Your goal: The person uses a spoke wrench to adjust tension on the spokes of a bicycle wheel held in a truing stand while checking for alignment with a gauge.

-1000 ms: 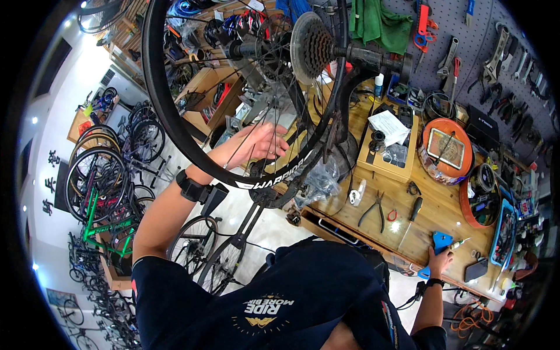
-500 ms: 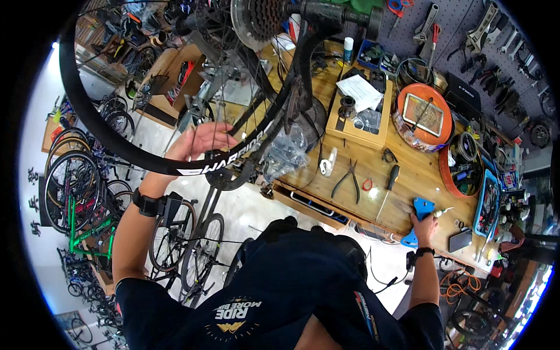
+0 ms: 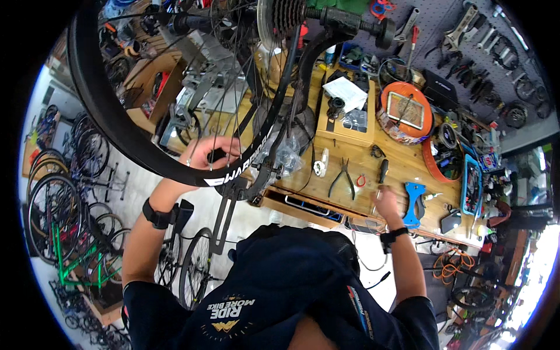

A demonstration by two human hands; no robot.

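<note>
The shirt (image 3: pixel 280 286) is dark (gold-printed), the wrist straps (image 3: pixel 156 216) black.

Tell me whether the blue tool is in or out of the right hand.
Out: the blue tool rests on the wooden bench, just right of the right hand.

Bicycle wheel (image 3: pixel 102 116) running past upper edge above left fingers; its rim hiding lower part of left hand (image 3: pixel 204 153). Cassette (image 3: pixel 287 17), above and right of those fingers, losing its top. Right hand (image 3: pixel 386 202) looking blurred, its fingers obscuring screwdriver's (image 3: pixel 383 168) shaft.
</note>
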